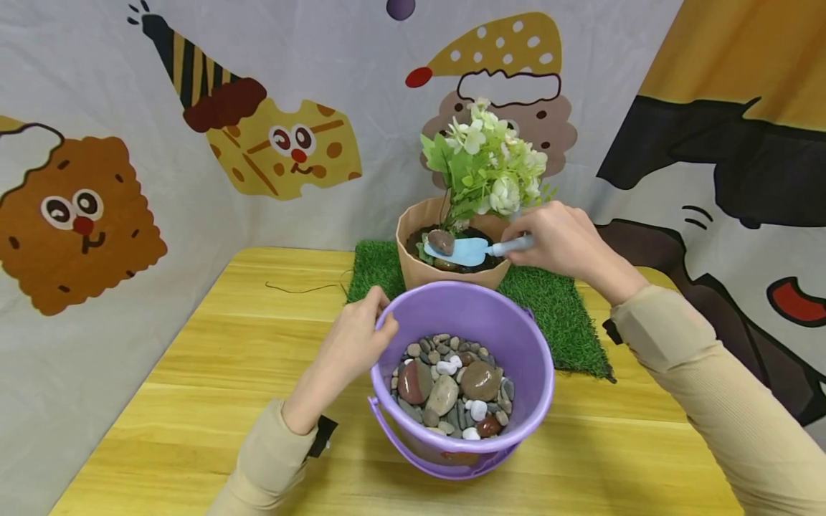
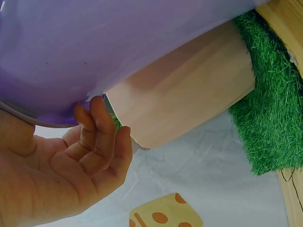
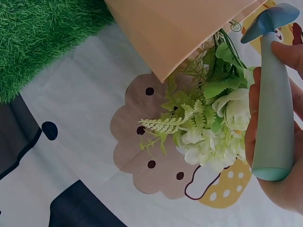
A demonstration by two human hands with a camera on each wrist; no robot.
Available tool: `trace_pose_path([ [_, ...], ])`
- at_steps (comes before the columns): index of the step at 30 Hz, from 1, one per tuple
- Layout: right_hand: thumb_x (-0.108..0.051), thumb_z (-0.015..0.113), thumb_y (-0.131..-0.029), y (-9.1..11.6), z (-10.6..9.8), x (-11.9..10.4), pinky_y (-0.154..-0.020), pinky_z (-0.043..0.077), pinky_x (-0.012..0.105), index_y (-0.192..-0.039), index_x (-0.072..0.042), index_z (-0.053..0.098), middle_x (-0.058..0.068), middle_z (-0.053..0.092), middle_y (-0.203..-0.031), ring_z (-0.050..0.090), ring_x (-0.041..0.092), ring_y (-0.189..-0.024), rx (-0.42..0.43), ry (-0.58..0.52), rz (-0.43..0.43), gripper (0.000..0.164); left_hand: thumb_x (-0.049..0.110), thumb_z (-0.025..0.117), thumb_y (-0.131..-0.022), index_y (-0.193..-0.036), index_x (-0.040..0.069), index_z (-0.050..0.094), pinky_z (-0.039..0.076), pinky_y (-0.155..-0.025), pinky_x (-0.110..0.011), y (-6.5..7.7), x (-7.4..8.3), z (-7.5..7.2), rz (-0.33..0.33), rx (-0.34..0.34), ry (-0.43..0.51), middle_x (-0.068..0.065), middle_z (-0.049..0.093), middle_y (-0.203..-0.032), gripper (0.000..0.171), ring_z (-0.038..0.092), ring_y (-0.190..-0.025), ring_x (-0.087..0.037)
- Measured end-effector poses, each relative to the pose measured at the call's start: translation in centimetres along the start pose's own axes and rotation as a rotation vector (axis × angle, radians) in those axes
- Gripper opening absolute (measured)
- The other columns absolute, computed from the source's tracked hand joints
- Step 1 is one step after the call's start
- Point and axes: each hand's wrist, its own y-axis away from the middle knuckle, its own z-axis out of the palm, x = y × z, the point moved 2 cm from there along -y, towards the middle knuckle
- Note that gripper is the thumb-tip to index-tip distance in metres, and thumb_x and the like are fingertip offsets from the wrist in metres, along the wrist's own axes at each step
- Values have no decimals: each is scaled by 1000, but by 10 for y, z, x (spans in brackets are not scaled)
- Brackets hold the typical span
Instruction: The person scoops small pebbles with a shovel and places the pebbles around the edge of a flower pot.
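Note:
My left hand (image 1: 348, 340) grips the rim of a purple bucket (image 1: 454, 309) at its left side, thumb over the edge and curled fingers outside in the left wrist view. Inside the bucket lie pebbles (image 1: 442, 395), grey, brown and white, several of them large. My right hand (image 1: 560, 240) holds a small light-blue trowel (image 1: 470, 252) by its handle (image 3: 274, 109). A brown stone (image 1: 442, 242) rests on the trowel's blade, over the dark soil of a peach-coloured flowerpot (image 1: 418, 266). White flowers with green leaves (image 1: 493, 161) grow up from the pot, right behind the blade.
The pot stands on a green artificial-grass mat (image 1: 571, 322) at the back of the wooden table (image 1: 258, 380). A thin dark strand (image 1: 300, 290) lies left of the mat. The bucket's handle (image 1: 403, 451) hangs down in front. Behind rises a cloth (image 1: 310, 50) with cartoon prints.

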Motion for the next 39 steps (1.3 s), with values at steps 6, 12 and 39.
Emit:
trace_pose_path([
  [6,-21,72,-77,-8,4,0,-48,42,32,-89,-21,75,-1,72,-87,62,19,-69,2,17,1,11,11,54,-87,-97,6,55,46,-44,-18,0,0,0,6,3,-7,-9,62,-77,12,56,-57,-13],
  [12,-20,73,-76,-15,8,-1,-47,44,33,-89,-19,75,-1,70,-86,62,21,-68,4,47,9,14,11,56,-86,-97,5,54,45,-44,-18,0,-1,0,16,10,-9,-10,62,-76,12,56,-56,-13],
  [39,-16,67,-76,-44,22,-29,-41,35,29,-69,-16,67,2,61,-64,48,19,-53,-69,217,40,7,11,57,-85,-96,5,55,45,-44,-18,0,-1,0,21,17,-13,-12,63,-78,13,56,-56,-13],
])
